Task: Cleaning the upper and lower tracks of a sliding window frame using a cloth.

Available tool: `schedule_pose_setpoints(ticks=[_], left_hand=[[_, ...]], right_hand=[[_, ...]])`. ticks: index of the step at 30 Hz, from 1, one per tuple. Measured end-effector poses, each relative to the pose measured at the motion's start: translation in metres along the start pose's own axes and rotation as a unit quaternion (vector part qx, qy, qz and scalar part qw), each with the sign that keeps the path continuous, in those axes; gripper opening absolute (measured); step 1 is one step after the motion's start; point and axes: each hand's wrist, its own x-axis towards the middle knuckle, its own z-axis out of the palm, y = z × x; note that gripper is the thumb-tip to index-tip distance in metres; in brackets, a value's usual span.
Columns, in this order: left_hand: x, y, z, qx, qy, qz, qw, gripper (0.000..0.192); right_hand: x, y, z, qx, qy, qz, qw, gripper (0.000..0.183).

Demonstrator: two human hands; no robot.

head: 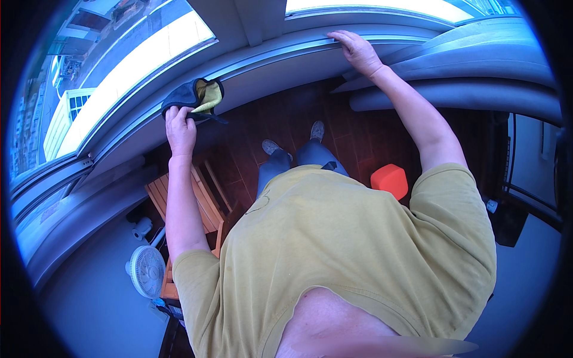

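Note:
My left hand point(181, 129) grips a cleaning cloth point(208, 96), grey on one face and yellow on the other, with a dark edging. The cloth is bunched over the window sill track point(241, 69), and part of it folds open to show the yellow side. Farther right, my right hand point(358, 51) rests at the metal track with its fingertips on or just above it. Nothing shows in that hand; its palm is turned away. Above the track rise the window panes point(147, 85) in their frame point(257, 22).
Grey curtains hang at the right point(483, 58) and the left point(89, 215). A slatted wooden chair point(201, 197) and a white fan point(148, 271) stand at my left. A red stool point(389, 181) is on the dark wooden floor point(237, 156) at my right.

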Motion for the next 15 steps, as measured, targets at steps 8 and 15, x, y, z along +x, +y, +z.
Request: schedule_pose_setpoints(ticks=[8, 15], left_hand=[[0.0, 0.0, 0.0, 0.0, -0.001, 0.002, 1.0, 0.02], [-0.001, 0.0, 0.001, 0.004, -0.005, 0.002, 1.0, 0.019]], right_hand=[[-0.009, 0.006, -0.006, 0.025, 0.001, 0.043, 0.999, 0.037], [-0.016, 0.014, -0.005, 0.015, 0.025, 0.086, 0.996, 0.029]])
